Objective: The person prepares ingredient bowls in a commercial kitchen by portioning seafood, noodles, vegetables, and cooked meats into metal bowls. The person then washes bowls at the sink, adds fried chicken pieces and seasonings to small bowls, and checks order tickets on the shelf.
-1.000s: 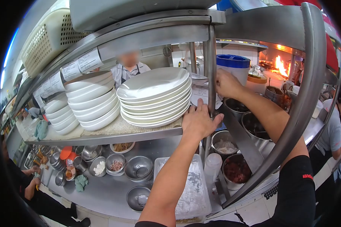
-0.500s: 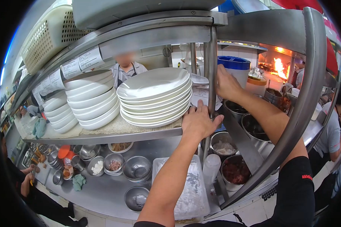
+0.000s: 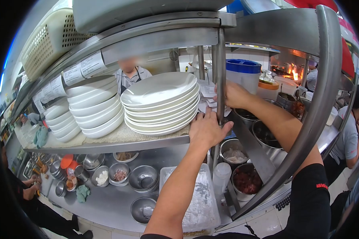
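- Resting with the left hand (image 3: 207,126) on the front edge of the steel shelf (image 3: 115,146), just beside the plates (image 3: 160,104), probably for support; grip spread wide, thumb well out, nothing visibly held.
- Extended behind the upright post (image 3: 221,59) with the right hand (image 3: 236,95), nearest to the paper slips (image 3: 207,90), presumably from that side because of the plates crowding the front; fingers bent, grip partly hidden by the post. Cannot tell how far closed, or whether on paper.
- Lying loose and overlapping between plates and post, just past the left fingertips: those slips, thin, white and flat.
- Piled high, likely for saving room: the plates, broad, glossy and shallow, next to deep white bowls (image 3: 95,111) with smooth, rounded walls; a rough, beige woven mat (image 3: 107,140) underneath, perhaps against sliding.
- Set out on the brushed-metal counter (image 3: 107,203) below, seemingly for easy reach: round, shiny steel bowls (image 3: 143,177) and a rectangular translucent tray (image 3: 216,207) with crusty white powder inside.
- Standing beyond the post: a cloudy plastic tub with a blue lid (image 3: 244,65).
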Tool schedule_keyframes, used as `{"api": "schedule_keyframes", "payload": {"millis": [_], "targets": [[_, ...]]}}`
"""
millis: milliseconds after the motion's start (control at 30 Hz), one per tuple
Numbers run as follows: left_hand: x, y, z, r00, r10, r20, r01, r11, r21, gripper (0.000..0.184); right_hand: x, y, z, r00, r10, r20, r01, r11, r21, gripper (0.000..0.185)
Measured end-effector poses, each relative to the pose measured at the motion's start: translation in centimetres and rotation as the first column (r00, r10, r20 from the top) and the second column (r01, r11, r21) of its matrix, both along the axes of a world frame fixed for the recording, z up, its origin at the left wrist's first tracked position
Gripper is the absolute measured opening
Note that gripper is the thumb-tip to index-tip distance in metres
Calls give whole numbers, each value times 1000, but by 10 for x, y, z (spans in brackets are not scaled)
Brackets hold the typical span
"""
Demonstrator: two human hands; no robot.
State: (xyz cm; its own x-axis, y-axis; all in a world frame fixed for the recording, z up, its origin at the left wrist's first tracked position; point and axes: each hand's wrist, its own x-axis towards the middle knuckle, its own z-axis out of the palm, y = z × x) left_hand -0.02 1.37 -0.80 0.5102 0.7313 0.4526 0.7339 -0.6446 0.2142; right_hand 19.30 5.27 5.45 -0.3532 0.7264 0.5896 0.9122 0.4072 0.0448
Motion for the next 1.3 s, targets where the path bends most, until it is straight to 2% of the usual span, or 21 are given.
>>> {"api": "schedule_keyframes", "payload": {"millis": [67,167,267,367,467,500,600,700,800,867,967,1000,1067,1167,1267,1300], "targets": [[1,2,-4,1000,2,18,-3,1000,28,83,-6,-7,1,998,60,-27,-58,996,62,38],[0,-1,0,1000,-7,21,7,1000,6,79,-2,-1,-4,993,-26,114,36,995,-89,41],[-1,-2,2,999,-24,42,24,1000,-8,76,-3,-2,-5,993,-30,118,37,997,-62,45],[-2,-4,5,999,-30,24,31,999,-38,74,-17,-13,10,986,-139,90,147,985,-91,53],[-2,-5,7,1000,-24,-2,24,998,-57,75,-20,-11,7,994,-109,-32,110,994,27,52],[-2,-5,7,1000,-21,-6,20,998,-58,75,-19,-10,6,995,-93,-29,95,995,44,50],[1,1,-5,997,-8,73,1,996,94,81,-16,-1,3,999,-35,-21,37,996,80,43],[0,0,-5,997,-3,73,-5,994,110,83,-10,5,2,999,31,-12,-29,996,84,36],[-3,-5,5,996,-38,78,42,998,-51,88,-9,4,5,995,89,43,-93,991,98,33],[-3,-7,1,993,-22,113,15,998,62,92,-5,9,4,986,144,83,-153,981,117,32],[-1,-1,-6,993,-24,116,5,986,165,95,-7,7,10,991,87,104,-94,993,66,25],[-1,1,-8,994,-27,108,7,982,187,96,-3,13,9,992,120,35,-121,992,38,23],[-3,4,-1,994,-55,92,47,995,89,93,9,29,6,978,179,-105,-181,983,-10,19],[-2,7,11,989,-97,112,100,995,-18,88,0,17,14,975,179,-134,-175,984,38,17],[2,9,20,992,-79,102,89,991,-97,83,1,21,17,982,48,-184,-66,993,-96,21],[3,8,21,994,-66,89,76,989,-124,81,-1,20,17,976,52,-210,-67,996,-64,22]]}}
